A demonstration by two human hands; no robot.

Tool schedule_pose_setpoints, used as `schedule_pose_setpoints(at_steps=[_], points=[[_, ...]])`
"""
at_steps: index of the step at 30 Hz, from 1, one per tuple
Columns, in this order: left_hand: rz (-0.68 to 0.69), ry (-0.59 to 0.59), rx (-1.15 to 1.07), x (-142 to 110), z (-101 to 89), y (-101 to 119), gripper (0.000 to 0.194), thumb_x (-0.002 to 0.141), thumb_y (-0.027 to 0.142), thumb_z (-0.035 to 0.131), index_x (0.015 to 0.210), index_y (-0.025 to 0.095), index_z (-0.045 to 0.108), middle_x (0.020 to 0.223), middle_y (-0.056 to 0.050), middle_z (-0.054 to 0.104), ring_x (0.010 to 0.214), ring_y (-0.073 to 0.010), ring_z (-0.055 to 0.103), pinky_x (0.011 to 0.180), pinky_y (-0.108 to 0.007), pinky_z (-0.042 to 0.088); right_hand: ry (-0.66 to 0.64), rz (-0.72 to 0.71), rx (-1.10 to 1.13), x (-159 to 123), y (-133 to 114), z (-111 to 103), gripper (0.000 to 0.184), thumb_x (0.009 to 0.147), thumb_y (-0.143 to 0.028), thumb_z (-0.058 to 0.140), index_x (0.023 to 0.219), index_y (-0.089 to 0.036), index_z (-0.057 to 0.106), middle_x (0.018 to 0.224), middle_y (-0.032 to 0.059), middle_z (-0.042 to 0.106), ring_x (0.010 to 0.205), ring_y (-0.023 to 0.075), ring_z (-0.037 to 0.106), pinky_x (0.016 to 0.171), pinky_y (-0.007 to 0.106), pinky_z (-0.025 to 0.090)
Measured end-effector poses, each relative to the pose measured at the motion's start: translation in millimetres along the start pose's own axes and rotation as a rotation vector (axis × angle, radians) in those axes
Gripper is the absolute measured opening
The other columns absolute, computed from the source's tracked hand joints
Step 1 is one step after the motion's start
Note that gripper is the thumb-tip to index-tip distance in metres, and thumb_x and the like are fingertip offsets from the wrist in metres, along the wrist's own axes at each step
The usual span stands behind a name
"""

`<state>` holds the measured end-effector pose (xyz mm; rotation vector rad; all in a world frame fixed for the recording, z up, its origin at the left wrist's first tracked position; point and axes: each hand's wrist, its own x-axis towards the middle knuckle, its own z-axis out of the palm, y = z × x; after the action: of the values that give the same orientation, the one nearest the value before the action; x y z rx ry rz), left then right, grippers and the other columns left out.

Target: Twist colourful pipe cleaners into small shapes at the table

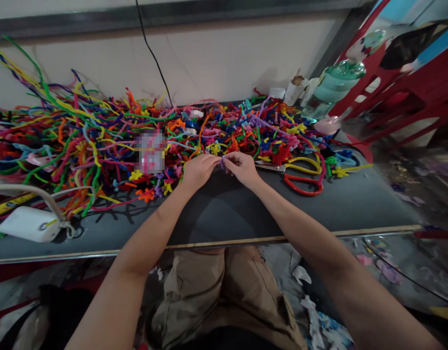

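Head view: a small purple piece (223, 163) is grasped by the fingertips of both the left hand (201, 171) and the right hand (242, 167), over the dark table (224, 214), at the front of the heap of coloured stems (99, 126). Exact shape cannot be told; mostly covered by fingers.

Risks, judged: the piece is tiny and only fingertip-held, so if the pinch is loosened it could be dropped and lost among similar bits. Loose stems could be snagged by a knuckle and the tangle dragged. Scissors (282, 168) are laid just beside the right hand, blades toward it; a nick could be caused by a sideways move.

Materials: stems look fuzzy, bendable, long and tangled at left, bent into short flower-like clusters nearer the middle and right. Scissors: metal blades, looped handles, one yellow, one red. Table top: flat, matte, pale thin edge. White block (28, 223), left: smooth, round-cornered, plastic-looking. Bottle (331, 85), right rear: translucent, greenish.
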<state>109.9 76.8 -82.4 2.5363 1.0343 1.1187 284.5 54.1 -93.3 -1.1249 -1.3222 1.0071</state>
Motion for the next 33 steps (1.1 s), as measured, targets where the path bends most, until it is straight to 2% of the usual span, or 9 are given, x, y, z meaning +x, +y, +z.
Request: schedule_pose_setpoints(at_steps=[4, 13, 17, 22, 27, 30, 33], points=[[0.021, 0.003, 0.065, -1.7, 0.0, 2.4, 0.026, 0.094, 0.033, 0.05, 0.1, 0.021, 0.072, 0.098, -0.009, 0.075, 0.095, -0.0209, 0.07, 0.084, -0.033, 0.053, -0.012, 0.023, 0.023, 0.1, 0.1, 1.3, 0.042, 0.069, -0.057, 0.07, 0.078, -0.017, 0.064, 0.059, -0.0007, 0.061, 0.046, 0.0088, 0.055, 0.039, 0.02, 0.04], [0.0, 0.068, 0.119, -4.9, 9.3, 5.4, 0.026, 0.094, 0.027, 0.049, 0.108, 0.019, 0.07, 0.101, -0.009, 0.075, 0.096, -0.0192, 0.07, 0.084, -0.032, 0.056, 0.025, 0.003, 0.026, -1.9, 0.8, -0.2, 0.045, 0.07, -0.062, 0.068, 0.079, -0.018, 0.063, 0.058, -0.0016, 0.06, 0.048, 0.0089, 0.056, 0.04, 0.02, 0.042], [-0.003, 0.047, 0.092, -6.8, 11.0, 3.9, 0.027, 0.093, 0.026, 0.05, 0.113, 0.02, 0.068, 0.104, -0.008, 0.074, 0.1, -0.0193, 0.069, 0.086, -0.032, 0.055, 0.0, 0.026, 0.073, -2.5, 2.5, -0.3, 0.046, 0.068, -0.061, 0.07, 0.081, -0.017, 0.065, 0.058, -0.0016, 0.061, 0.048, 0.0094, 0.057, 0.039, 0.02, 0.042], [-0.074, -0.029, 0.007, -7.9, 12.6, 3.7, 0.031, 0.091, 0.023, 0.05, 0.118, 0.018, 0.065, 0.111, -0.01, 0.072, 0.103, -0.0211, 0.068, 0.088, -0.034, 0.055, -0.009, 0.038, 0.115, -2.9, 1.5, 0.0, 0.046, 0.064, -0.059, 0.075, 0.081, -0.017, 0.065, 0.062, -0.0006, 0.064, 0.048, 0.0091, 0.056, 0.039, 0.02, 0.043], [-0.082, -0.084, -0.085, -7.9, 15.9, 4.7, 0.038, 0.086, 0.029, 0.061, 0.122, 0.017, 0.062, 0.119, -0.011, 0.068, 0.112, -0.0232, 0.063, 0.096, -0.038, 0.051, 0.041, 0.04, 0.09, -3.1, -0.4, -0.1, 0.048, 0.06, -0.056, 0.079, 0.083, -0.018, 0.062, 0.062, -0.0022, 0.063, 0.046, 0.008, 0.054, 0.041, 0.021, 0.044], [-0.122, -0.072, -0.147, -7.7, 18.0, 5.0, 0.036, 0.086, 0.036, 0.063, 0.118, 0.019, 0.063, 0.113, -0.01, 0.07, 0.105, -0.0222, 0.066, 0.092, -0.037, 0.052, 0.05, 0.032, 0.077, -2.5, 1.3, -0.4, 0.05, 0.058, -0.056, 0.08, 0.085, -0.019, 0.06, 0.062, -0.0032, 0.063, 0.045, 0.0074, 0.052, 0.042, 0.021, 0.044], [-0.178, -0.019, -0.195, -6.7, 17.8, 5.8, 0.029, 0.089, 0.039, 0.058, 0.108, 0.018, 0.067, 0.099, -0.009, 0.072, 0.09, -0.0196, 0.068, 0.081, -0.032, 0.054, 0.046, 0.021, 0.079, -1.4, 3.1, 0.0, 0.05, 0.065, -0.064, 0.072, 0.084, -0.02, 0.061, 0.059, -0.0029, 0.06, 0.045, 0.0083, 0.053, 0.039, 0.021, 0.041]])
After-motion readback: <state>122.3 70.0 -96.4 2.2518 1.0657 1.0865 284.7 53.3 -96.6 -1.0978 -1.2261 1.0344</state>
